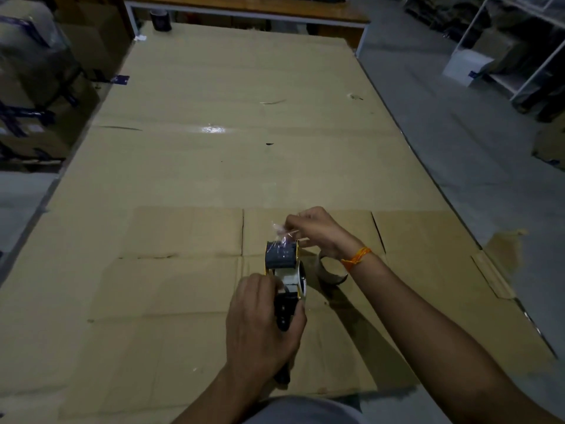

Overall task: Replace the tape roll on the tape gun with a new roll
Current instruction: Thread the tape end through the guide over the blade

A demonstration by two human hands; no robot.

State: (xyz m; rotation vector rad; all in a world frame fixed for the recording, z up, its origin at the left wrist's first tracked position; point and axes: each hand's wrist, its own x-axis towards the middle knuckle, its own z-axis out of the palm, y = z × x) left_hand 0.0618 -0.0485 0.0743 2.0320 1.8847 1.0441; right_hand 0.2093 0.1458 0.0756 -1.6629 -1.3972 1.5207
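Note:
My left hand (263, 319) grips the black handle of the tape gun (287, 289), holding it just above the cardboard. A dark tape roll (280, 255) sits on the gun's front end. Above the roll, my right hand (315, 231) pinches the clear loose end of the tape (282, 232) between its fingertips. An empty cardboard tape core (331, 270) lies on the cardboard to the right of the gun, partly hidden under my right wrist.
Flattened cardboard sheets (183, 270) cover the floor in front of me. A dark roll (160, 19) stands at the far end by a wooden table (244, 7). Stacked boxes (33, 87) line the left, white shelving (519, 56) the right.

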